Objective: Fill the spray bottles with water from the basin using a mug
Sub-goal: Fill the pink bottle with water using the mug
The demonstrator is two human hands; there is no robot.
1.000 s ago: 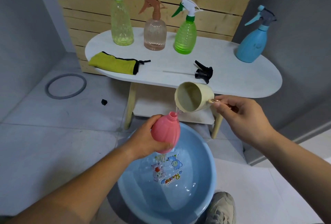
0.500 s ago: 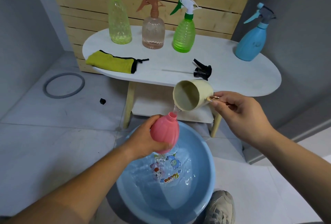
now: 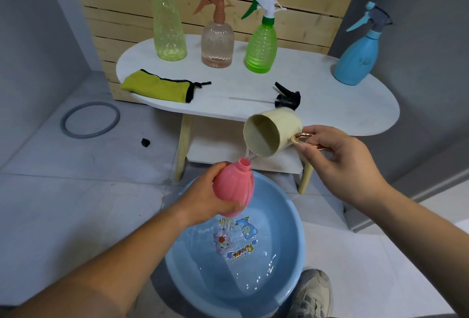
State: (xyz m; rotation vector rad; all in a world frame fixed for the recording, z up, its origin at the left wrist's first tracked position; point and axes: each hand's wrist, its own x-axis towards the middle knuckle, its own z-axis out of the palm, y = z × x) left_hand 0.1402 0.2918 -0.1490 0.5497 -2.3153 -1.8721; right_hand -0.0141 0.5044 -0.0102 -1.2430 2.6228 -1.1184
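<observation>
My left hand (image 3: 205, 198) grips a pink bottle (image 3: 234, 188) with no spray head, holding it over the blue basin (image 3: 291, 256) of water. My right hand (image 3: 337, 162) holds the copper handle of a cream mug (image 3: 274, 134), tipped steeply so its rim sits just above the bottle's open neck. A thin stream of water runs from the mug into the neck, and some drips below the bottle into the basin. A loose black spray head (image 3: 288, 96) lies on the white table (image 3: 330, 104).
On the table stand several capped spray bottles: yellow-green (image 3: 168, 35), clear pink (image 3: 217, 43), green (image 3: 261, 48) and blue (image 3: 356, 58). A yellow cloth (image 3: 160, 86) lies at its left. A grey ring (image 3: 90, 119) lies on the floor, and a shoe (image 3: 312, 295) is beside the basin.
The mug has tipped further while the pouring goes on. Both hands and the pink bottle stay in nearly the same place over the basin.
</observation>
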